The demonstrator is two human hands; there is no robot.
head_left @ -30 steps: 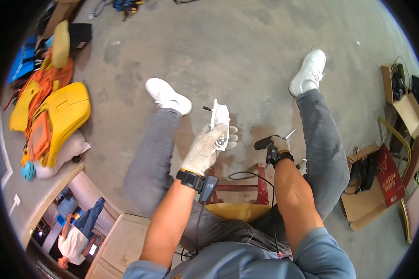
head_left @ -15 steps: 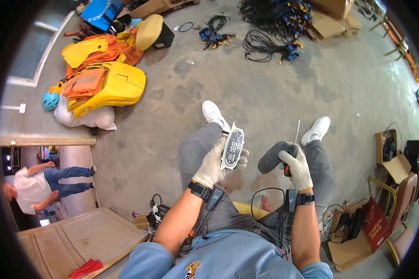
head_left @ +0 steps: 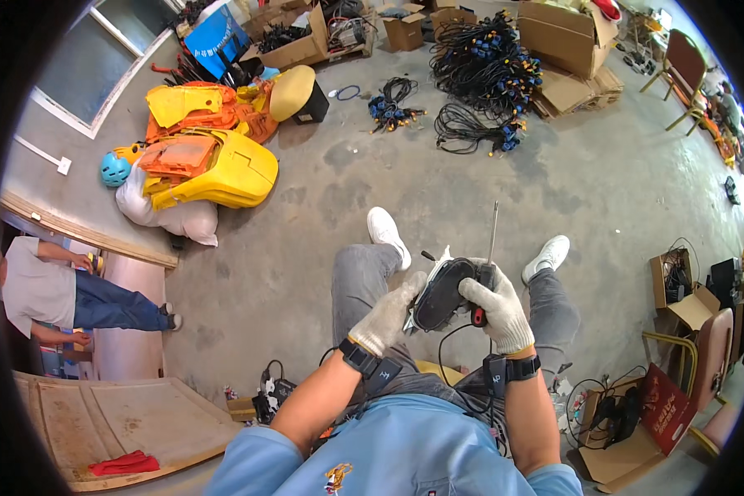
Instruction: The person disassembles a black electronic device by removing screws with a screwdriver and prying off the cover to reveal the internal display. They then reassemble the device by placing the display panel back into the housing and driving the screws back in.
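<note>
Between the white-knit-gloved L hand [head_left: 388, 317] and white-knit-gloved R hand [head_left: 501, 311] I've a black oval cover [head_left: 441, 296] over a white-edged plastic unit [head_left: 444, 255], long axis lower-L to upper-R; L's clamped on unit, R's on cover + slim red-and-black-handled screwdriver [head_left: 493, 246].

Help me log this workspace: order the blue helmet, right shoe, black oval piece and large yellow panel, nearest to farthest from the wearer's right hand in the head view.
From the right hand:
1. Black oval piece: touching it, on its left.
2. Right shoe: ahead, slightly right.
3. Large yellow panel: ahead, well left.
4. Blue helmet: farthest left, beyond the panel.
</note>
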